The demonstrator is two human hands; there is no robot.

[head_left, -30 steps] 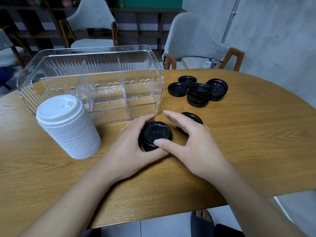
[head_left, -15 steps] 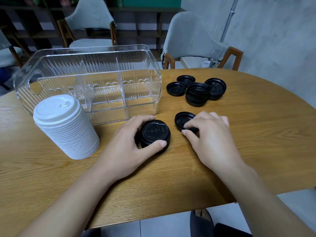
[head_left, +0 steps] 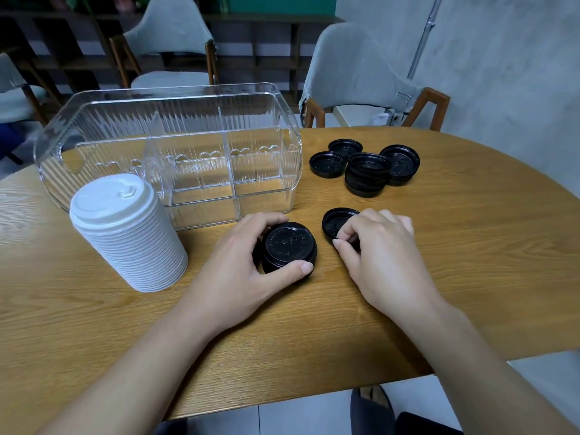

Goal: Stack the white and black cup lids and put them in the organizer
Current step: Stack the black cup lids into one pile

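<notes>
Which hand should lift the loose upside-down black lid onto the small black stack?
Right. The right hand already pinches the loose lid at its near rim, while the left hand grips the small black stack and steadies it on the table.

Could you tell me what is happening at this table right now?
A person is gathering cup lids. The left hand grips a short stack of black lids, while the right hand pinches a single upturned black lid beside it. More black lids wait farther back. A tall white lid stack stands by the clear organizer, which holds nothing yet.
</notes>
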